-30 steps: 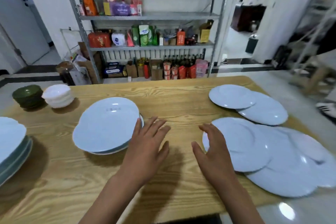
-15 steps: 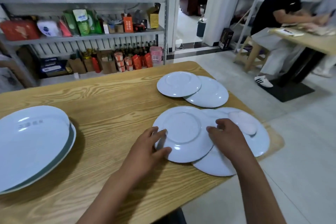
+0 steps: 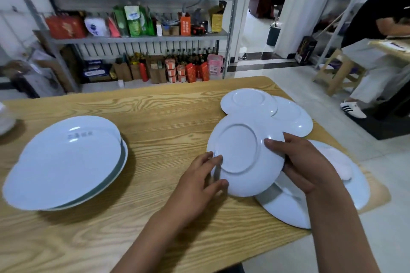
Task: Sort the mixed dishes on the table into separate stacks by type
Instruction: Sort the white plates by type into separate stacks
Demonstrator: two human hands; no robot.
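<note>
Lifted since 0.5 s ago: upturned white plate now tilted up off the overlapping plates at table's 3 o'clock edge. Left hand pinches its 8 o'clock rim, right hand grips its 3 o'clock rim, fingers curled. Big plate stack sits at 9 o'clock, well apart.

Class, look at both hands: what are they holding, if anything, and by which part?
An upside-down white plate, held by opposite edges of its rim: the left hand grips the near-left edge, the right hand the right edge.
</note>
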